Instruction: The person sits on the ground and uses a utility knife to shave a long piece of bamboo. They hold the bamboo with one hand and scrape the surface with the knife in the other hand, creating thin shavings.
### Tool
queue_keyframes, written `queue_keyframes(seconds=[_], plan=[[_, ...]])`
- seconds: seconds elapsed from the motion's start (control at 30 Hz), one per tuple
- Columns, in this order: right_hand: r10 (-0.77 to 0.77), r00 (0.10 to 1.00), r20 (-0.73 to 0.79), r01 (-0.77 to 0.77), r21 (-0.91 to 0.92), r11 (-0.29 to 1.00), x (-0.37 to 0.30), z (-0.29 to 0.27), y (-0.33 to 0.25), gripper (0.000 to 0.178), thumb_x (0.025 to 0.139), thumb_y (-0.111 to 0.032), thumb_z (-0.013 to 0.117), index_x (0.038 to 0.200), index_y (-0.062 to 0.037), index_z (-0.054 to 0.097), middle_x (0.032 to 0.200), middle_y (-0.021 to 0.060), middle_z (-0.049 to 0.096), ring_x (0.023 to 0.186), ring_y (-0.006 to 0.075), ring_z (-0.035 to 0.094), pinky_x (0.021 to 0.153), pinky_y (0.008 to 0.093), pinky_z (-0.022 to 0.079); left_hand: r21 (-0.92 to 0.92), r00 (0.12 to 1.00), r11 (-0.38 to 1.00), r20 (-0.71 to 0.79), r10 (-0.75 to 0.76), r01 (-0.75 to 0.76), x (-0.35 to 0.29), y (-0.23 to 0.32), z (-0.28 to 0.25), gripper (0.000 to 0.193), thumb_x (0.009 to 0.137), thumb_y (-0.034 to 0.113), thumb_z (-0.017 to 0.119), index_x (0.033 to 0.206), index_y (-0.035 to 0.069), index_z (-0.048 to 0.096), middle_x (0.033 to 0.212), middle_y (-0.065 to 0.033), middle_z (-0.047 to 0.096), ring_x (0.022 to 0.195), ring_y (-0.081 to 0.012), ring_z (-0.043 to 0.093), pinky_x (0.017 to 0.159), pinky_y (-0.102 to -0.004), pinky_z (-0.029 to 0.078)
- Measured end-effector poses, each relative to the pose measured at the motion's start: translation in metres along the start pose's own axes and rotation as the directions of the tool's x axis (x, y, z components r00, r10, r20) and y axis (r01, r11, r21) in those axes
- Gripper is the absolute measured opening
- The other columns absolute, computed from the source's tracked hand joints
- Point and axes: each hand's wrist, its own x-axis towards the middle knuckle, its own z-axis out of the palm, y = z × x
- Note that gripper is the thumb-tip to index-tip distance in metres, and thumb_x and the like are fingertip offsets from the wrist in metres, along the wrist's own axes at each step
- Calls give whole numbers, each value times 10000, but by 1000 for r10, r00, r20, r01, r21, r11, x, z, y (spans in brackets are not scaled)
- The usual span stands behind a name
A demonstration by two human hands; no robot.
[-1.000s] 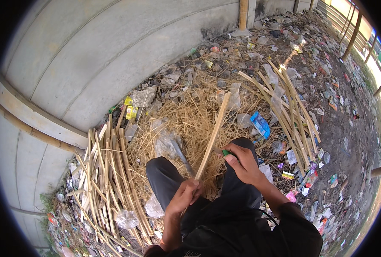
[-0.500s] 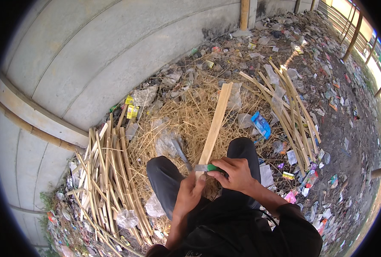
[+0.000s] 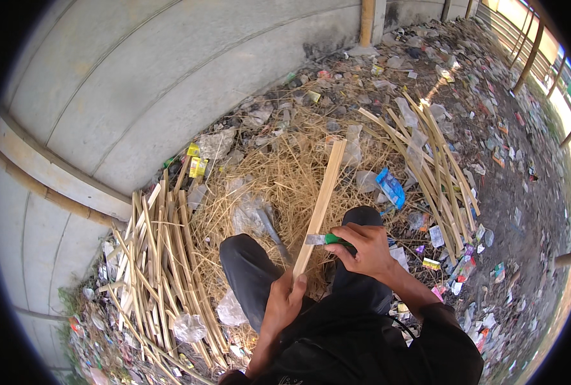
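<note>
We take the pale wooden strip (image 3: 324, 192) as our landmark. At its near end we see the left hand (image 3: 285, 297) gripping it, thumb on top. Just right of the strip, the right hand (image 3: 367, 249) holds a green-handled knife (image 3: 330, 239), its blade lying across the strip's face. Beneath and around the strip we make out dry straw (image 3: 292, 167). To its left lies a heap of wooden pieces (image 3: 163, 269); to its right, a blue wrapper (image 3: 391, 188) and, farther off, more strips (image 3: 436, 176). Beyond it, leftward, we see a grey wall (image 3: 138, 96).
</note>
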Motion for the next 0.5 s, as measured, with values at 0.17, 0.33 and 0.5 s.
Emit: queue_keyframes(seconds=[0.17, 0.33, 0.5], plan=[[-2, 998, -61, -2, -62, 998, 2, 0, 9, 237, 944, -274, 847, 1059, -84, 763, 884, 75, 774, 667, 274, 740, 582, 364, 556, 43, 1000, 999, -9, -16, 16, -4, 5, -5, 398, 1102, 291, 599, 1280, -58, 671, 763, -206, 622, 677, -274, 598, 693, -420, 512], [228, 937, -267, -263, -106, 959, 31, -34, 56, 224, 967, -211, 810, 1109, -44, 768, 952, 155, 800, 717, 326, 767, 623, 385, 578, 81, 999, 996, 44, -30, 26, -25, -4, -11, 392, 1096, 312, 608, 1216, -55, 676, 747, -231, 622, 651, -354, 597, 683, -436, 511], [239, 934, -265, -261, -51, 964, 24, -35, 59, 240, 974, -206, 802, 1124, -24, 756, 956, 157, 793, 732, 333, 762, 638, 393, 578, 134, 1000, 991, 14, -8, 6, -21, -14, -18, 380, 1093, 314, 620, 1145, -60, 671, 705, -229, 604, 630, -375, 581, 662, -448, 495]])
